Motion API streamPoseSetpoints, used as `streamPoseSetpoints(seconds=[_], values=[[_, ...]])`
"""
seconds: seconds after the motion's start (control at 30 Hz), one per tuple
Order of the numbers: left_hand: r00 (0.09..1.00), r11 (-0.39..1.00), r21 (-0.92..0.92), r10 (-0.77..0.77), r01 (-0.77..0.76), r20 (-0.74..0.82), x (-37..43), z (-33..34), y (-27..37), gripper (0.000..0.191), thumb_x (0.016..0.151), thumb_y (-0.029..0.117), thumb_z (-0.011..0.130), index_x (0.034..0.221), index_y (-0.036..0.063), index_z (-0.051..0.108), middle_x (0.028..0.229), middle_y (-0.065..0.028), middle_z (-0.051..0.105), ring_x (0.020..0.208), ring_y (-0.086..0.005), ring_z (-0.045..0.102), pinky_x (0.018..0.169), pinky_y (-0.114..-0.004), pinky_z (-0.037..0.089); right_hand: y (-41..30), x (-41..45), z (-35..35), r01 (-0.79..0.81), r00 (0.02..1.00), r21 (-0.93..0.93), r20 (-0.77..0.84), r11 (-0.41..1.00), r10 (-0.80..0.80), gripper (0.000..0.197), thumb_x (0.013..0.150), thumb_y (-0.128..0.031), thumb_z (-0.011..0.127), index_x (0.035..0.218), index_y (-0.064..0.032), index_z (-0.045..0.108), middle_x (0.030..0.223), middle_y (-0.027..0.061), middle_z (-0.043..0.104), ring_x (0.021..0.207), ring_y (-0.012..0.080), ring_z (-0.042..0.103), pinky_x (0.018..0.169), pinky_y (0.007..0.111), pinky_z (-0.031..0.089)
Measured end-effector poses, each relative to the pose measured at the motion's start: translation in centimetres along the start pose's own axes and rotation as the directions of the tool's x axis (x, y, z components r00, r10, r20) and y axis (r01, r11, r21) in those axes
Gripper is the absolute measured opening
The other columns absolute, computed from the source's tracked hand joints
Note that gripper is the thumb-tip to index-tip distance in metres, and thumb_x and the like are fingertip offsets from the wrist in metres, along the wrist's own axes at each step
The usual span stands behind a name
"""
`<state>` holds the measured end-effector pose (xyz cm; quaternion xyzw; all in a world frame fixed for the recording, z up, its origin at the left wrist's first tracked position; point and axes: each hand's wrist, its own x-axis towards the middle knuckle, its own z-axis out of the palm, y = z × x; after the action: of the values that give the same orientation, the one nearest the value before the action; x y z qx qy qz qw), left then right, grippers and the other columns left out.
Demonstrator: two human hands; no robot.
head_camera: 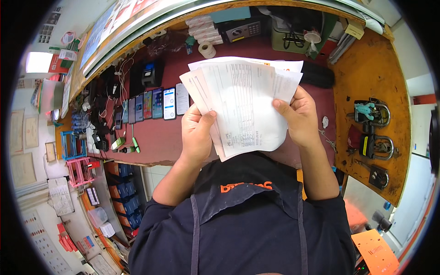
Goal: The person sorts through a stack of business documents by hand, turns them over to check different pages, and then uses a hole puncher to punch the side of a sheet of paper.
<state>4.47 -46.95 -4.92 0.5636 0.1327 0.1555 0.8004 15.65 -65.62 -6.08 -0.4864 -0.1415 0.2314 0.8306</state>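
Observation:
Several thin paper sheets [237,110] are held up in front of my chest, fanned out and overlapping. They look like printed forms with ruled columns, print and handwriting. My left hand [197,132] pinches their left edge, thumb on top. On the right edge, my right hand [299,117] grips them with its thumb over the front sheet. A white sheet with an orange mark [288,65] sticks out behind the others. Past my left hand, a row of smartphones [147,105] lies on the dark red desk top [158,137]; at least one screen is lit.
A label roll [207,50], wrapped white packs [202,31] and a small electronic safe [242,31] stand at the back. Padlocks [376,147] lie on the wooden side surface [357,68] at right. White cables [120,75] and a green highlighter [135,139] lie at left.

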Motion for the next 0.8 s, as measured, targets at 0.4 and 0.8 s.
streamPoseSetpoints(seconds=[0.4,0.8], values=[[0.972,0.956,0.176,0.236,-0.234,0.012,-0.5,1.9,0.8,0.027,0.096,0.016,0.044,0.109,-0.0054,0.055,0.096,-0.0090,0.062,0.083,-0.0106,0.058,0.073,-0.023,0.046,0.5,-0.8,-0.3,0.005,0.998,0.006,0.057,1.000,-0.006,0.033,0.084,0.002,0.051,0.117,0.0052,0.048,0.111,0.0111,0.059,0.099,0.0142,0.057,0.086,0.029,0.046],[0.918,0.766,0.526,0.388,-0.370,0.081,-0.8,0.4,-0.4,0.019,0.095,0.013,0.047,0.083,-0.0014,0.052,0.071,-0.0036,0.057,0.064,-0.0036,0.046,0.056,-0.020,0.038,1.3,-1.4,-0.1,0.016,0.999,0.001,0.034,1.000,-0.016,0.029,0.085,0.001,0.051,0.114,0.0056,0.050,0.108,0.0115,0.060,0.095,0.0145,0.059,0.083,0.029,0.047]])
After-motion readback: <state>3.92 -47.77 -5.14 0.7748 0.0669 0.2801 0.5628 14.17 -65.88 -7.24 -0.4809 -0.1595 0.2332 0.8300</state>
